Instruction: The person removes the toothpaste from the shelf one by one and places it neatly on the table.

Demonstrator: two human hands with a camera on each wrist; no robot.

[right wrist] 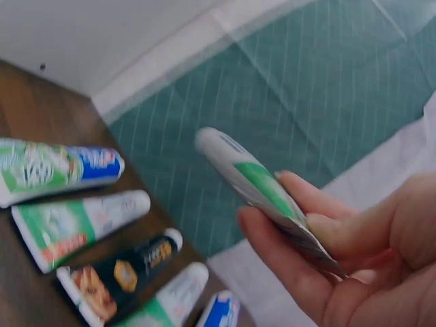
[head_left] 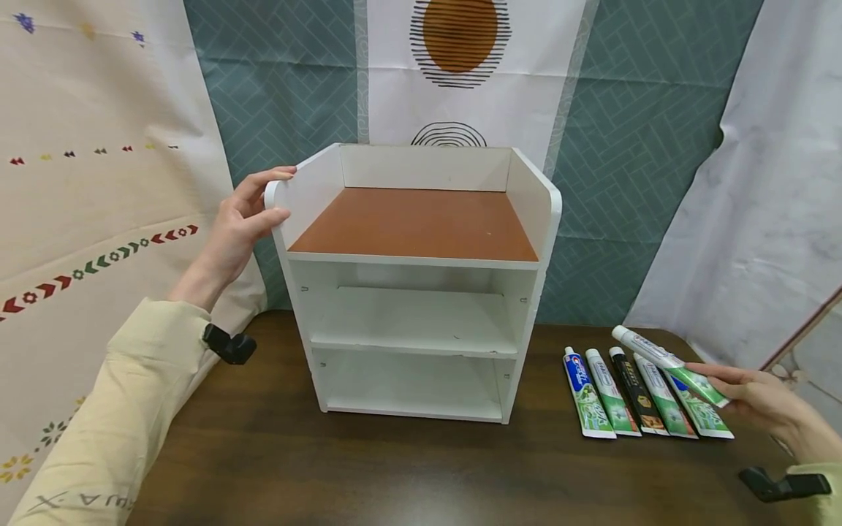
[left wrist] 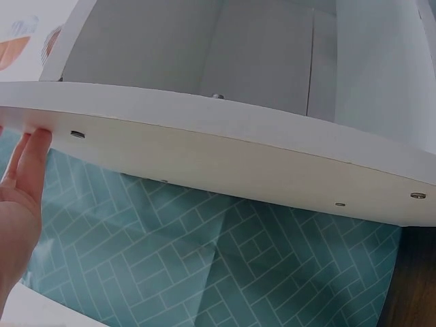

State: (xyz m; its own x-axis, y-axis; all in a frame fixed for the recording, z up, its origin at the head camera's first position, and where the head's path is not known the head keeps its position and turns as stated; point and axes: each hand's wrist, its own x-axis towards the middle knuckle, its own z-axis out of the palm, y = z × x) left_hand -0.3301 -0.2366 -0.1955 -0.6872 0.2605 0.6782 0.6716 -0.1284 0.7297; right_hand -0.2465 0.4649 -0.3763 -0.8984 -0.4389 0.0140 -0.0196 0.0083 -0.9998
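Note:
A white shelf unit (head_left: 421, 343) with a brown top board stands on the table. My left hand (head_left: 240, 219) grips the upper front edge of its left side panel, thumb toward the front; in the left wrist view, fingers (left wrist: 34, 163) touch the panel's outer face. My right hand (head_left: 770, 402) pinches a white-and-green toothpaste tube (head_left: 671, 365) by its flat end, cap pointing up and left. Beneath that tube, several toothpaste tubes lie in a row: a blue-and-green one (head_left: 588, 398) at the left, a black one (head_left: 638, 394) in the middle and white-green ones (right wrist: 82, 228) among them.
The dark wooden table (head_left: 368, 467) extends in front of the shelf unit. Green patterned cloth (head_left: 283, 88) hangs behind it, with pale cloth at left and right. A thin brown rod (head_left: 805, 329) slants at the right edge.

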